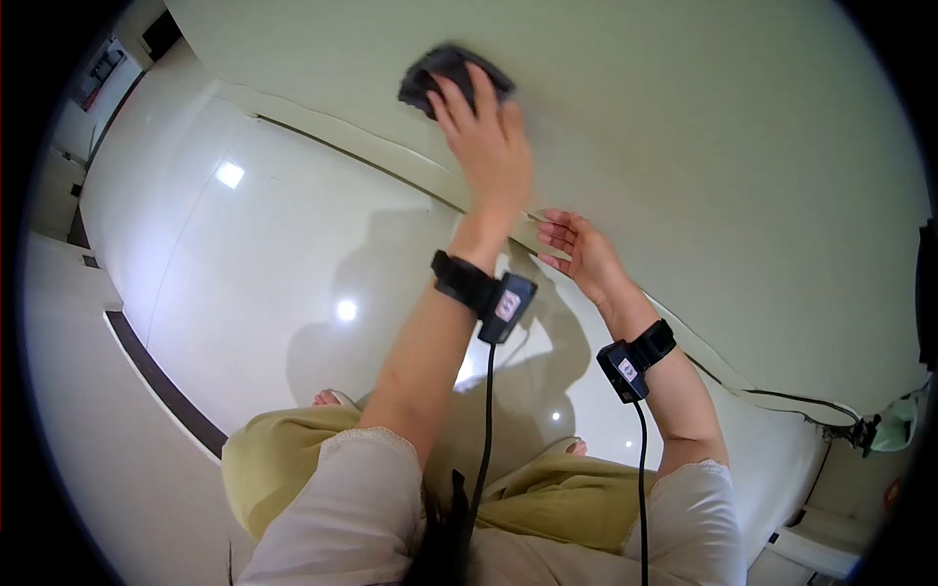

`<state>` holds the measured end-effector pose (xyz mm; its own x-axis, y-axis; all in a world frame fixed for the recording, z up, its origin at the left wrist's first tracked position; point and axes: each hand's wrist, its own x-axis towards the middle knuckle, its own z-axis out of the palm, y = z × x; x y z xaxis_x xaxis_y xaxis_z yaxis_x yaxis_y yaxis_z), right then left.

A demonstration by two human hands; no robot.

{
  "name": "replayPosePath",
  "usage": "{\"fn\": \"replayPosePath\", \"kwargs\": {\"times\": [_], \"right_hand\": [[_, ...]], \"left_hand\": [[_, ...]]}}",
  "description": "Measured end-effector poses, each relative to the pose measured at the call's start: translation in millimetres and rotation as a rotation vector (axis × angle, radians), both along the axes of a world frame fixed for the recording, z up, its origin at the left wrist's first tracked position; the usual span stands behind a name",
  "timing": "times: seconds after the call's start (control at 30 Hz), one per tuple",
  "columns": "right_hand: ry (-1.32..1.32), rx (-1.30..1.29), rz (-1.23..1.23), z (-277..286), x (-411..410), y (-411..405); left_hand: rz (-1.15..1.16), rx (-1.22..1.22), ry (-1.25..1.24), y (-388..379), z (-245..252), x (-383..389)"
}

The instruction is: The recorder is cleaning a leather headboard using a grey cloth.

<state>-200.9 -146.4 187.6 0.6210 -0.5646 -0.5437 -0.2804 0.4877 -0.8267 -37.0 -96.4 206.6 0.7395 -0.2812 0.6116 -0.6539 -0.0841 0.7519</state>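
My left hand (487,143) presses its spread fingers on a dark grey cloth (454,73), which lies against a large, smooth, pale green surface (703,146). The cloth is bunched and slightly blurred. Lower and to the right, my right hand (575,249) is turned partly palm up, its fingers apart and loosely bent beside the surface's lower edge; nothing shows in it. Whether its fingertips touch that edge I cannot tell. Each wrist wears a black strap with a small device and a cable.
A glossy pale tiled floor (256,256) spreads below the surface, with my feet on it. A dark strip (161,381) curves along the left. At the far right are a black cable (799,398) and a light green object (895,425).
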Motion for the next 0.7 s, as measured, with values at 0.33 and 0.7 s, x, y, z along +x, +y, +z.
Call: {"fn": "replayPosePath", "kwargs": {"times": [0.33, 0.7], "right_hand": [[-0.081, 0.003, 0.070, 9, 7, 6], [-0.050, -0.064, -0.033, 15, 8, 0]], "left_hand": [[-0.021, 0.058, -0.058, -13, -30, -9], [-0.165, 0.196, -0.173, 2, -59, -44]]}}
